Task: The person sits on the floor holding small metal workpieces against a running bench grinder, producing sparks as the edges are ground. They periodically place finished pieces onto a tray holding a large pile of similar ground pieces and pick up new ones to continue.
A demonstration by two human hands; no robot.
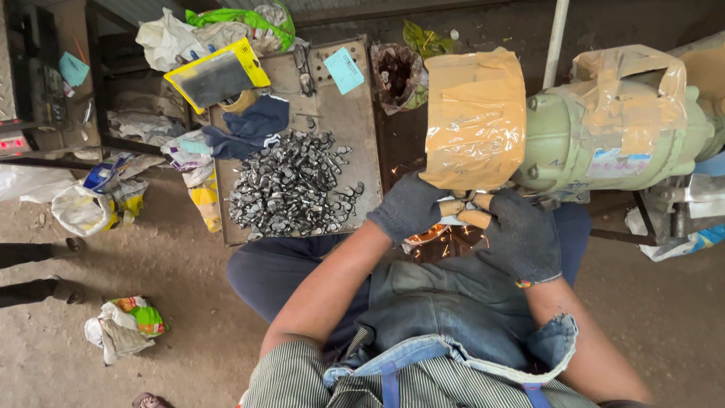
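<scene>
A small metal piece lies sideways, its long way running left to right, right under the taped wheel cover of the green grinder. Both arms reach forward. The gloved left hand and gloved right hand meet, fingers pinched shut on the piece between them. Sparks fall below.

Both hands wear dark knitted work gloves: the left hand and the right hand alike, the fingertips worn through near the grip. A thin multicoloured thread band circles the right wrist at the glove's cuff. Forearms are bare up to short sleeves of a shirt with fine grey-green stripes. A faded blue denim apron with frayed edges and blue straps covers the lap over dark blue trousers.
</scene>
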